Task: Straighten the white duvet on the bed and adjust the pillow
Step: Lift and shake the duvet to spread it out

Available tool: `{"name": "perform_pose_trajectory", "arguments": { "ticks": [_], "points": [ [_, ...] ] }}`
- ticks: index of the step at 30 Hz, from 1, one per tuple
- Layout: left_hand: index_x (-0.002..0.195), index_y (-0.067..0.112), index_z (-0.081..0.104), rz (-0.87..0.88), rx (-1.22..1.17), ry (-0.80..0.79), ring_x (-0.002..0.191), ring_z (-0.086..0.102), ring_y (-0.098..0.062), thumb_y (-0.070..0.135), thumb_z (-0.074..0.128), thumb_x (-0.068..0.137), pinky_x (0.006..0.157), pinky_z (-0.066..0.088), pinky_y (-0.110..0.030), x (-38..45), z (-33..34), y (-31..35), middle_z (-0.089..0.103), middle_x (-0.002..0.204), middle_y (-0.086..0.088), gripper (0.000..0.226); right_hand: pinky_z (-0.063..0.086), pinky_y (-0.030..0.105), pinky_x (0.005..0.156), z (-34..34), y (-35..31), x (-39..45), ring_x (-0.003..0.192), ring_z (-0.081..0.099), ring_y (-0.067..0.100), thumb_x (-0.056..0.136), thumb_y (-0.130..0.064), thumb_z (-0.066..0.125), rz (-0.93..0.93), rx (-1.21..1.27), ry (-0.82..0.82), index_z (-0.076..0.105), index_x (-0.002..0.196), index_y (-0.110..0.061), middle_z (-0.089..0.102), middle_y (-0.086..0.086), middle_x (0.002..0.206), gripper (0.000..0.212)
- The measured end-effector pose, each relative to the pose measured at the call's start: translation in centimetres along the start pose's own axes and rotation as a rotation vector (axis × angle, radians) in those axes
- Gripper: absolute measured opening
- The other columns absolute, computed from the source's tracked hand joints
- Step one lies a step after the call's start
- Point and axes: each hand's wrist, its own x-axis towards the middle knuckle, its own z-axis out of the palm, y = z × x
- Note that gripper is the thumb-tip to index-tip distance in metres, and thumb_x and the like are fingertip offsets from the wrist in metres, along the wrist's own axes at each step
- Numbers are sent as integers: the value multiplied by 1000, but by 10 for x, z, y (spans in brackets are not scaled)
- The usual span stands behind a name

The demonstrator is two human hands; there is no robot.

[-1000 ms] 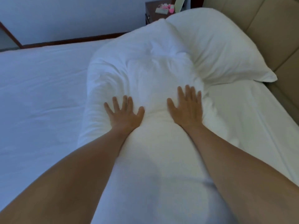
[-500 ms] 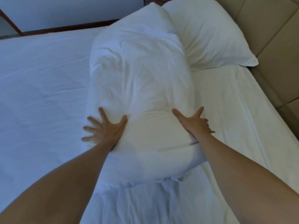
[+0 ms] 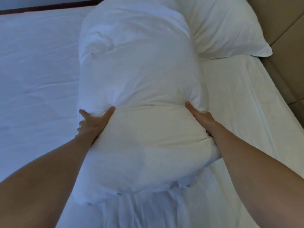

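Pillow: the big pillow (image 3: 139, 89) lies lengthwise down the middle of the bed (image 3: 37, 68), its far end at 12 o'clock against a second pillow (image 3: 225, 28) by the headboard (image 3: 283, 51).
Left hand: your left hand (image 3: 93, 122) cups the 9 o'clock flank, thumb on top, fingers (image 3: 83, 114) spread and pressed in.
Right hand: your right hand (image 3: 201, 120) clamps the 3 o'clock flank (its fingers are buried, so how far they curl I cannot tell).
Why: squeezing both flanks likely lets you lift or turn it square.
Duvet: the white duvet (image 3: 148, 209) sits rumpled at 6 o'clock, not yet straightened.
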Motion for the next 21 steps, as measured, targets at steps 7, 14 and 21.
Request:
{"name": "perform_pose_trajectory", "arguments": {
  "ticks": [7, 14, 21],
  "points": [
    [143, 12, 25, -33, -100, -31, 131, 43, -39, 93, 60, 44, 108, 35, -51, 15, -3, -5, 42, 143, -18, 133, 41, 36, 109, 5, 6, 12, 128, 51, 28, 42, -91, 67, 7, 78, 56, 37, 146, -6, 48, 11, 145, 137],
    [124, 8, 57, 93, -85, 142, 116, 54, -38, 88, 47, 68, 88, 40, -42, -29, -5, 4, 59, 125, -17, 98, 40, 32, 103, -12, 10, 15, 127, 50, 29, 58, -85, 64, -36, 141, 9, 39, 143, -3, 48, 13, 143, 121],
    [132, 14, 54, 86, -73, 256, 116, 58, -37, 93, 47, 59, 100, 45, -47, -103, 14, 24, 61, 128, -17, 108, 37, 32, 106, -61, 30, 30, 131, 47, 30, 65, -85, 57, -97, 155, -73, 31, 148, -2, 43, 15, 148, 121]
  ]
}}
